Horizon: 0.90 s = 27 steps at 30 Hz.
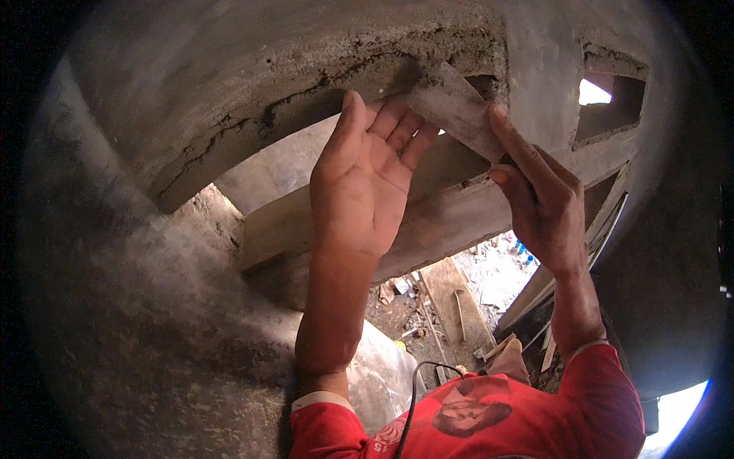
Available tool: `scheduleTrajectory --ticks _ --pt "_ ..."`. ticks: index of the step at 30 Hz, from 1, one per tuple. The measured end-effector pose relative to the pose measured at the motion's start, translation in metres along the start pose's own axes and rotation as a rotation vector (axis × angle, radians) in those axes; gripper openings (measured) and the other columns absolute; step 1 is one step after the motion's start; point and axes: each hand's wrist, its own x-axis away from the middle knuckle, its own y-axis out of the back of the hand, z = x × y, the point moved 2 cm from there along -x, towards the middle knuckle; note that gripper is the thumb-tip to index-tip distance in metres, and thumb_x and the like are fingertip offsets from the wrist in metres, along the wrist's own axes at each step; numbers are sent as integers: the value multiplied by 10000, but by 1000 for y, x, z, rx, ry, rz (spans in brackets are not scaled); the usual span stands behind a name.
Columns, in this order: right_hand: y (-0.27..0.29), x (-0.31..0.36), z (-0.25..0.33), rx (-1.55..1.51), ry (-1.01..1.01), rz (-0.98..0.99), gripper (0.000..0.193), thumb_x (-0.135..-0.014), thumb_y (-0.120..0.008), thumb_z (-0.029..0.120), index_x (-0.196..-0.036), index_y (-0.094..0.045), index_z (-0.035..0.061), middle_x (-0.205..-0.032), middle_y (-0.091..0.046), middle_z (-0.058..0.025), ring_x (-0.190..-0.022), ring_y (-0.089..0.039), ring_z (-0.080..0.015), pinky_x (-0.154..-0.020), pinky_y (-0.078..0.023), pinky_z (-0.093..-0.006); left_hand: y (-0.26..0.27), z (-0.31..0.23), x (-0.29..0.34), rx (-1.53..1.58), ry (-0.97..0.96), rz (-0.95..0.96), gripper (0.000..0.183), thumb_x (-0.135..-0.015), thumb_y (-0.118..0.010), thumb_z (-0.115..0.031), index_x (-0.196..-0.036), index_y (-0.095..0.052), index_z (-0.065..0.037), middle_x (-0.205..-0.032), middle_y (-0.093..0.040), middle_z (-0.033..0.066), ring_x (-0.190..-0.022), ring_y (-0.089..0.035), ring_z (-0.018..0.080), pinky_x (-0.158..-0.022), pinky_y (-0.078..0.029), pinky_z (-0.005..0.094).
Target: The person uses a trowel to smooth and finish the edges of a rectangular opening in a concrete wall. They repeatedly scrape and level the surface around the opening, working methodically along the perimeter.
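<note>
My right hand (541, 195) is closed on the near end of a flat, grey, cement-smeared trowel (459, 107), its index finger and thumb showing at the edge. The handle is hidden. The blade slants up and left in front of a rough mortar edge (321, 84) above a wall opening. My left hand (363, 180) is raised palm toward me with thumb spread and fingers stretched out. Some of its fingertips go out of sight behind the blade, and I cannot tell whether they touch it.
Below the opening runs a grey concrete ledge (413, 229). A smaller opening (612, 107) pierces the wall at the right. Far beneath lie a wooden board (456, 302) and scattered debris. A black cable (413, 386) hangs over my red shirt (505, 417).
</note>
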Motion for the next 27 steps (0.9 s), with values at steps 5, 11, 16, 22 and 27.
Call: scheduleTrajectory --ticks 5,11,16,22,27 --pt "-8 -15 1 2 8 53 571 -976 -708 92 -1528 -567 132 -1162 -765 -175 -911 -745 -224 -828 -582 -384 -4 1 0 28 7 33 602 -1105 -494 -468 -1441 -464 30 -1462 -538 177 -1378 -504 286 -1194 -388 458" --pt "-4 -5 4 -14 -22 30 577 -969 -720 87 -1525 -573 133 -1124 -769 -175 -854 -728 -217 -791 -579 -381 -2 3 1 64 10 39 567 -1112 -483 -453 -1434 -479 14 -1453 -553 169 -1364 -522 283 -1186 -395 454" --pt "-9 -21 18 -46 54 32 563 -973 -708 79 -1519 -577 130 -1192 -760 -186 -925 -758 -232 -813 -586 -407 0 0 1 32 -6 -12 553 -1113 -486 -445 -1434 -484 5 -1444 -565 162 -1357 -532 276 -1178 -402 454" --pt "-18 -12 1 80 120 23 547 -979 -711 106 -1511 -586 127 -1234 -750 -189 -972 -762 -249 -834 -590 -399 -1 0 0 86 13 -9 559 -1113 -490 -442 -1450 -478 4 -1449 -567 162 -1357 -533 274 -1176 -399 459" --pt "-17 -14 6 -11 78 -11 545 -987 -704 121 -1517 -581 130 -1270 -745 -169 -1009 -757 -256 -859 -590 -407 0 -5 4 59 -5 17 570 -1114 -490 -431 -1447 -462 31 -1457 -552 191 -1377 -517 292 -1191 -385 469"
